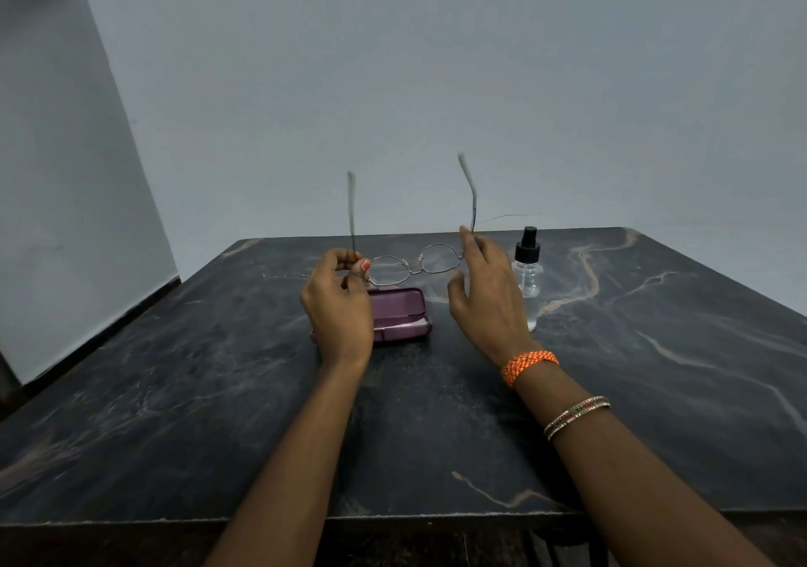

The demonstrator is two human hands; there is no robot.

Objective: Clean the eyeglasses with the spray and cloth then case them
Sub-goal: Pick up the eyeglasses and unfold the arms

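Observation:
Thin metal-framed eyeglasses are held up above the table, lenses low and both temples unfolded, pointing upward. My left hand pinches the left temple near its hinge between thumb and fingers. My right hand holds the right temple with its fingertips, the other fingers spread loosely. A purple glasses case lies open on the table just below, partly behind my left hand. A clear spray bottle with a black nozzle stands to the right of my right hand. No cloth shows.
The dark marble table has its front edge near the bottom of the view. A pale wall rises right behind its far edge, and a second wall runs along the left side.

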